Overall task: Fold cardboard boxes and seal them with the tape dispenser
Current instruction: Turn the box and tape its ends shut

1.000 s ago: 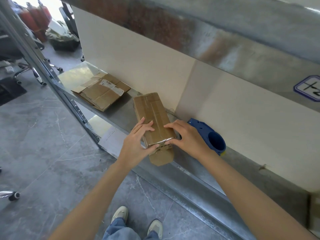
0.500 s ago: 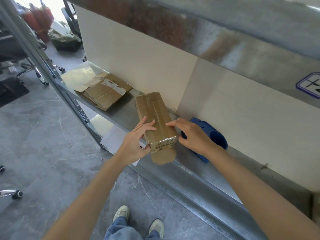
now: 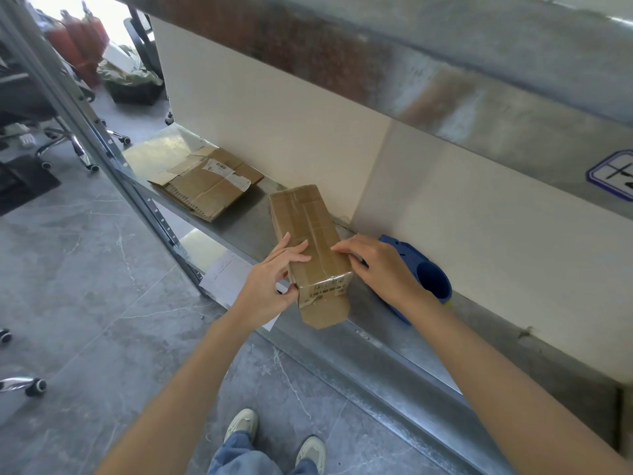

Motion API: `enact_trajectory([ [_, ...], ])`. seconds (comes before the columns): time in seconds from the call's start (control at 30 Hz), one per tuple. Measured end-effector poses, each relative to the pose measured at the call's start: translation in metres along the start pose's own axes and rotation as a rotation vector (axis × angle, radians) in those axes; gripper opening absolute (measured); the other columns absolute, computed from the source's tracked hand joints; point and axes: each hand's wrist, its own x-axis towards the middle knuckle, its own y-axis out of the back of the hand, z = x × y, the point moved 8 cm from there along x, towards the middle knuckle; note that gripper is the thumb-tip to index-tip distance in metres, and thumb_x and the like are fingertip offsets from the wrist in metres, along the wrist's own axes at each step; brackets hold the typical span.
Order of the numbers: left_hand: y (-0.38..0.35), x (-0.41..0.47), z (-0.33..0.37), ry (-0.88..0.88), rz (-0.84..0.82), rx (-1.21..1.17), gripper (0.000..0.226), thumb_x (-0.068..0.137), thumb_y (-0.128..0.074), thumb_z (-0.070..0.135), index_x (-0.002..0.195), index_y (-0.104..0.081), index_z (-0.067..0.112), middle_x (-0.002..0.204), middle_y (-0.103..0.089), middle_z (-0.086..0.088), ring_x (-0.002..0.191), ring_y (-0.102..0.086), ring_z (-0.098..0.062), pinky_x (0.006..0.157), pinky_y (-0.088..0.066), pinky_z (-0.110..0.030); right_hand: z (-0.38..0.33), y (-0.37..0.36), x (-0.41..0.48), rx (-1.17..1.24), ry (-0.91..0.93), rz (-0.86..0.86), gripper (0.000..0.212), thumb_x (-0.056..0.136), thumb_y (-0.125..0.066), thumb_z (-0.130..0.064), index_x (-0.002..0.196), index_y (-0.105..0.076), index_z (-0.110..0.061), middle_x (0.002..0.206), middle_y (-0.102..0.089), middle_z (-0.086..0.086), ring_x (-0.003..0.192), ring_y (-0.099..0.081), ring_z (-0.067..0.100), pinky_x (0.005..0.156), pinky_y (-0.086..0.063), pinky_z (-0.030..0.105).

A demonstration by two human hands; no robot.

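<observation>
1. The cardboard box (image 3: 308, 228) lies lengthwise at the shelf's (image 3: 394, 323) front edge with its near end overhanging. It has not shifted in the last second.
2. Your left hand (image 3: 270, 286) has straight fingers pressing the top. The thumb has slid off the end face to the near left corner.
3. Your right hand (image 3: 380, 269) has come off the taped end. Its flat fingers now rest along the top right edge, gripping nothing.
4. The smoothing looks finished, but the end flap (image 3: 325, 310) still hangs loose.
5. The tape dispenser (image 3: 428, 269) sits untouched at the back edge, just behind your right hand.
</observation>
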Motion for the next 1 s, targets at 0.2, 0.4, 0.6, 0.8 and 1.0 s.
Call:
enact_trajectory([
  [0.2, 0.002, 0.0, 0.002, 0.001, 0.014, -0.035, 0.057, 0.086, -0.066, -0.007, 0.118, -0.057, 0.039, 0.144, -0.046, 0.023, 0.146, -0.016, 0.008, 0.097, -0.038, -0.003, -0.004, 0.001, -0.007, -0.005, 0.021, -0.029, 0.027, 0.097, -0.056, -0.008, 0.122, -0.066, -0.015, 0.112, -0.067, -0.002, 0.098, -0.062, 0.01, 0.082, -0.052, 0.026],
  [0.4, -0.003, -0.003, 0.0, -0.008, 0.071, -0.069, 0.044, 0.088, -0.053, 0.0, 0.12, -0.061, 0.029, 0.146, -0.048, 0.019, 0.15, -0.018, -0.004, 0.104, -0.039, -0.012, -0.002, -0.006, -0.011, 0.045, -0.029, -0.022, 0.029, 0.095, -0.061, -0.03, 0.121, -0.066, -0.017, 0.118, -0.064, -0.008, 0.111, -0.058, 0.004, 0.092, -0.043, 0.015],
  [0.6, -0.005, -0.004, -0.002, -0.012, 0.088, -0.118, 0.035, 0.091, -0.056, 0.007, 0.119, -0.063, 0.027, 0.144, -0.049, 0.027, 0.15, -0.019, -0.004, 0.102, -0.04, -0.01, 0.003, -0.009, -0.011, 0.136, -0.095, -0.068, 0.039, 0.087, -0.07, -0.038, 0.122, -0.066, -0.021, 0.118, -0.06, -0.013, 0.116, -0.054, 0.0, 0.094, -0.041, 0.012],
  [0.8, -0.004, -0.004, 0.003, 0.0, 0.111, -0.121, 0.039, 0.083, -0.075, 0.035, 0.118, -0.065, 0.024, 0.142, -0.053, 0.019, 0.149, -0.022, -0.004, 0.1, -0.04, -0.008, 0.004, -0.013, -0.012, 0.148, -0.06, -0.043, 0.041, 0.081, -0.078, -0.025, 0.119, -0.068, -0.014, 0.114, -0.059, -0.014, 0.126, -0.05, -0.003, 0.103, -0.045, 0.023],
  [1.0, -0.006, -0.004, 0.001, -0.041, 0.135, -0.049, 0.047, 0.077, -0.084, 0.026, 0.118, -0.065, 0.014, 0.143, -0.054, 0.011, 0.15, -0.022, -0.007, 0.101, -0.046, -0.019, 0.001, -0.013, -0.008, 0.121, -0.08, -0.042, 0.042, 0.078, -0.08, -0.031, 0.114, -0.068, -0.012, 0.109, -0.06, -0.007, 0.12, -0.058, 0.008, 0.097, -0.051, 0.034],
])
